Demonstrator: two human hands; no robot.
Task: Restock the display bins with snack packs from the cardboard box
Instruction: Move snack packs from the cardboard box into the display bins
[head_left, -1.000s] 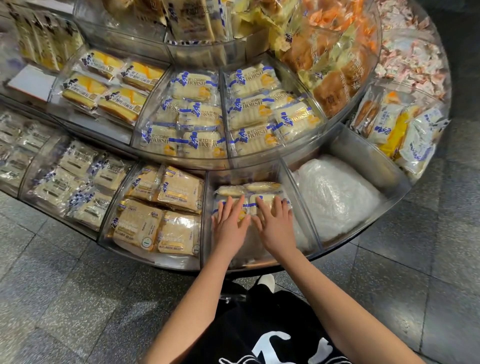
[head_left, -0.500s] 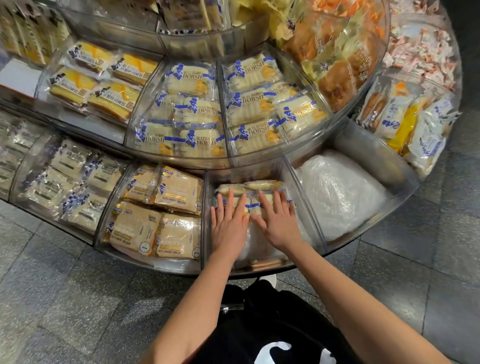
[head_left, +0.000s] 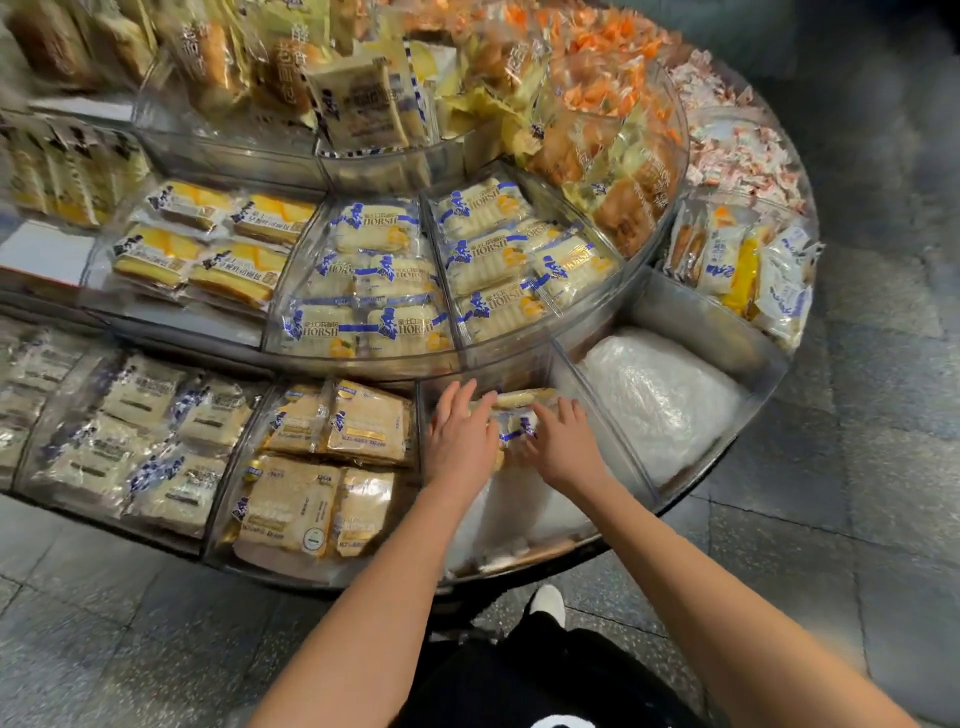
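A clear wedge-shaped display bin (head_left: 631, 467) on the bottom tier holds a few blue-and-white snack packs (head_left: 519, 410) at its far end, on white padding. My left hand (head_left: 460, 441) lies flat on the packs with straight fingers. My right hand (head_left: 563, 444) rests beside it with fingers spread, touching the same packs. Both hands sit side by side inside the bin. The cardboard box is not in view.
The round tiered stand carries full bins: cream sandwich packs (head_left: 332, 467) to the left, blue-striped bread packs (head_left: 374, 291) above, a crumpled white plastic bag (head_left: 660, 400) in the bin to the right. Grey tiled floor (head_left: 831, 519) surrounds the stand.
Both hands slid farther into the bin, pushing the packs toward its back. The camera view shifted upward, showing more of the upper tiers.
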